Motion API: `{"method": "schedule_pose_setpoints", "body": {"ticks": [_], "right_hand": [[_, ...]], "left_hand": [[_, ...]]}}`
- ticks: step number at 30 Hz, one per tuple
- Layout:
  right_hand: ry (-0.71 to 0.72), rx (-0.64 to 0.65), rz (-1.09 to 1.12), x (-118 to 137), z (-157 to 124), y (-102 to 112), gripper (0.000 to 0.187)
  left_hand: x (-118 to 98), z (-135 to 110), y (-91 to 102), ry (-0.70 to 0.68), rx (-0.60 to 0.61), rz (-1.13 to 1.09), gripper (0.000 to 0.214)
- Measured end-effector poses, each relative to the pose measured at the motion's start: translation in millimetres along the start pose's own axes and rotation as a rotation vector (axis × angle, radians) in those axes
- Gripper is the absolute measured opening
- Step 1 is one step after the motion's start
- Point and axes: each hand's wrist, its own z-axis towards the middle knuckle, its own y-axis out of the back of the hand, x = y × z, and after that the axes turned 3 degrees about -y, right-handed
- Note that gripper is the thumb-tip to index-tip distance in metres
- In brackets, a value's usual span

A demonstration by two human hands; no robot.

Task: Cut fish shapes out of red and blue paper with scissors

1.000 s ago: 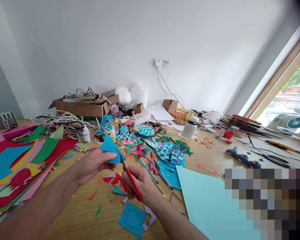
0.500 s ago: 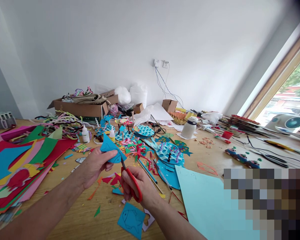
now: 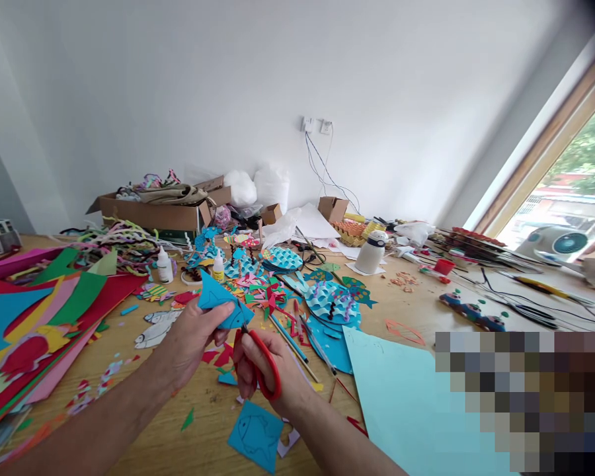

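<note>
My left hand point(image 3: 191, 340) pinches a blue paper cut-out point(image 3: 219, 305) and holds it up above the wooden table point(image 3: 198, 446). My right hand point(image 3: 272, 377) grips red-handled scissors point(image 3: 258, 360), its fingers through the loops. The blades point up and meet the lower right edge of the blue piece. A blue square with a drawn fish point(image 3: 255, 435) lies on the table just below my right wrist. Red and blue paper scraps point(image 3: 221, 360) lie under both hands.
A stack of coloured paper sheets point(image 3: 39, 324) fills the left. A large light-blue sheet point(image 3: 406, 403) lies at the right. Blue paper fish crafts point(image 3: 334, 301), glue bottles point(image 3: 164, 266), pencils point(image 3: 290, 338), cardboard boxes point(image 3: 153, 213) and a white jar point(image 3: 369, 252) crowd the middle and back.
The view has shifted a little down and to the left. Both hands sit slightly lower and closer together, and the scissor handles are drawn nearer to each other on the blue piece.
</note>
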Motion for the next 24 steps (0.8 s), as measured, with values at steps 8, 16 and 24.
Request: {"method": "schedule_pose_setpoints", "body": {"ticks": [8,16,24], "right_hand": [[0.022,0.000,-0.004,-3,0,0,0.047],[0.031,-0.012,-0.019,-6,1,2,0.048],[0.061,-0.008,-0.014,-5,1,1,0.047]], "left_hand": [[6,-3,-2.8,0.001,-0.011,0.011,0.033],[7,-5,-6.7,0.012,-0.016,-0.028,0.032],[11,-5,-6.9,-0.003,-0.007,-0.067,0.033]]}}
